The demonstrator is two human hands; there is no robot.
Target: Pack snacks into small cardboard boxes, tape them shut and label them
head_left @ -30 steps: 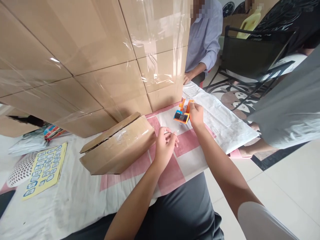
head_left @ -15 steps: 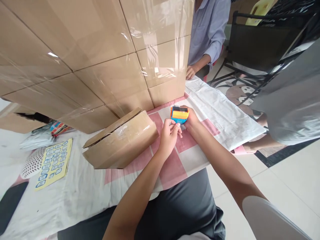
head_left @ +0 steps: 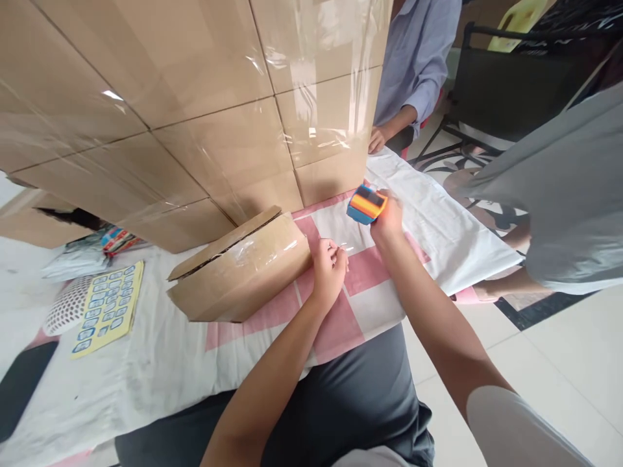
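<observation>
In my right hand (head_left: 390,217) is a blue and orange tape dispenser (head_left: 366,205) with a dark top, held above the pink and white tablecloth (head_left: 363,269); the fingers are wrapped round its right end. My left hand (head_left: 331,264) is lower and to the left, its fingers curled and pinched together. A thin shiny strip of clear tape (head_left: 347,247) glints at those fingertips; its full run is hard to see. Just left of that hand, a cardboard box (head_left: 243,269) lies on the cloth with clear tape on its side and an open gap along its upper edge.
Taped cartons (head_left: 195,110) are stacked like a wall at the back. A co-worker's hand (head_left: 378,139) rests at the far table edge. Another person in grey (head_left: 574,194) stands on the right. A yellow sheet (head_left: 108,310) and a dark flat object (head_left: 24,383) lie at left.
My right hand has moved right and up with the tape dispenser, tilting it. The left hand has come away from the dispenser and stays low, fingers curled. The view has shifted slightly.
</observation>
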